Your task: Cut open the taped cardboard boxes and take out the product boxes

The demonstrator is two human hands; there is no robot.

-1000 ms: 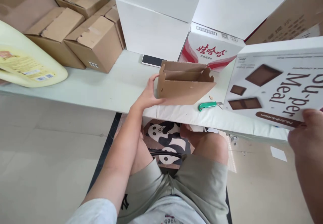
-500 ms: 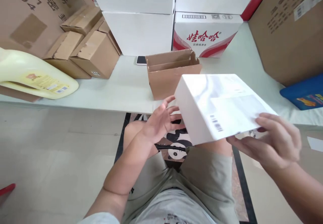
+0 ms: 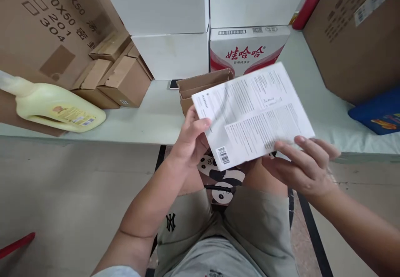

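I hold a flat white product box (image 3: 253, 112) in both hands above my lap, its printed back with small text and a barcode facing up. My left hand (image 3: 190, 137) grips its left edge, thumb on top. At the box's lower right corner, my right hand (image 3: 301, 164) supports it with the fingers curled around the edge. Just behind the white box, an open brown cardboard carton (image 3: 200, 86) stands on the pale table (image 3: 150, 114), partly hidden by it.
A yellow plastic jug (image 3: 59, 108) lies on the table's left end beside small brown cartons (image 3: 120, 75). White boxes (image 3: 168, 54) and a red-and-white drinks case (image 3: 246, 46) stand behind, with a phone (image 3: 174, 84). A large brown carton (image 3: 356, 35) and a blue item (image 3: 378, 112) are right.
The white box came in from the right and was turned over, so its printed back faces up. My left hand left the brown carton and took the box's left edge.
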